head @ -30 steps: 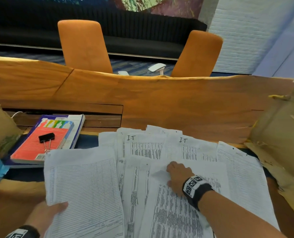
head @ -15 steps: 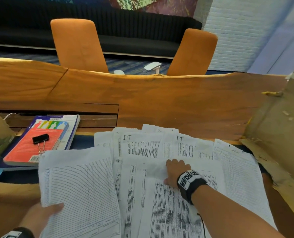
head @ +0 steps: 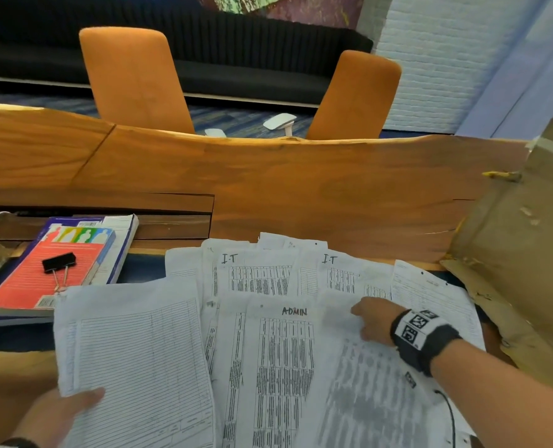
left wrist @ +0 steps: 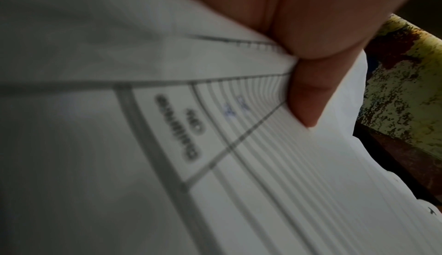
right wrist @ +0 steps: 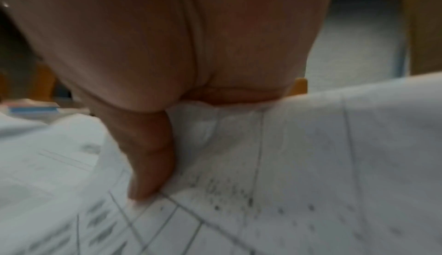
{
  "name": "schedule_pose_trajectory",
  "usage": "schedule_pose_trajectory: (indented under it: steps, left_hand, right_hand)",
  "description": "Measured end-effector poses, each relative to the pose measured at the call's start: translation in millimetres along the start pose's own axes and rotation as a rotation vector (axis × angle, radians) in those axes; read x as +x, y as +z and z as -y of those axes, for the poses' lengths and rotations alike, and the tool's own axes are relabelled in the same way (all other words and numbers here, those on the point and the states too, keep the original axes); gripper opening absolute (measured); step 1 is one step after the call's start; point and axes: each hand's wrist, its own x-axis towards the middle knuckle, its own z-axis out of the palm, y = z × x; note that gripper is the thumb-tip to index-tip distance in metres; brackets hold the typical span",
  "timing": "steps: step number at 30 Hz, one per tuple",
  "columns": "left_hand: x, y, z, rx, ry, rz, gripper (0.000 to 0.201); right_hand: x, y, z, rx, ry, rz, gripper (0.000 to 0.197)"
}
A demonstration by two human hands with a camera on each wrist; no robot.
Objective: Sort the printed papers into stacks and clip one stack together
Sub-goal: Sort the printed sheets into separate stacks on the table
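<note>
left hand [head: 58, 412] gripping lined stack [head: 133, 367] | right hand [head: 373, 321] pinching blurred sheet [head: 365, 399] beside ADMIN sheet [head: 281, 367] | clip [head: 58, 262] lying on book [head: 42, 270]

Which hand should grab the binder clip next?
Left, tentatively. The binder clip lies on the red book on the left hand's side, though that hand grips the lined stack. The right hand is across the spread, pinching a printed sheet.

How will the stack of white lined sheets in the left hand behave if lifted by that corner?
The stack of white lined sheets will probably droop: the left hand pinches one corner. Loose sheets may fan or slip apart; the black binder clip lies unused.
</note>
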Motion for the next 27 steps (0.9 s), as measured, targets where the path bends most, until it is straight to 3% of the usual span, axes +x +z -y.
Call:
schedule_pose_trajectory:
  steps: [3, 6, 10, 15, 20, 23, 27]
  left_hand:
    - [22.0, -10.2, 14.7, 0.003, -0.042, 0.016, 0.069]
    - [54.0, -25.4, 37.2, 0.011, -0.059, 0.018, 0.080]
    - [44.9, -13.4, 26.7, 0.055, 0.015, -0.019, 0.092]
    - [4.4, 4.3, 2.9, 0.140, -0.005, -0.070, 0.060]
    - [5.6, 3.2, 4.6, 0.091, 0.024, -0.084, 0.065]
    - [-22.7, 13.0, -12.0, 0.048, 0.080, -0.098, 0.051]
    - [-65.0, 24.7, -46.9, -0.058, 0.234, -0.075, 0.027]
  right_hand:
    - [18.3, 5.1, -22.0, -0.021, 0.111, -0.087, 0.060]
    - [31.0, 20.9, -19.3, -0.015, 0.158, -0.051, 0.054]
    - [32.9, 26.5, -10.6, -0.065, 0.167, -0.140, 0.044]
    - [24.4, 20.0, -6.3, 0.000, 0.207, -0.216, 0.042]
    - [4.0, 9.9, 3.3, 0.076, 0.070, -0.113, 0.015]
    - [-25.5, -12.1, 14.4, 0.167, -0.068, -0.034, 0.012]
    - [-79.0, -64.7, 30.9, 0.160, -0.263, -0.051, 0.015]
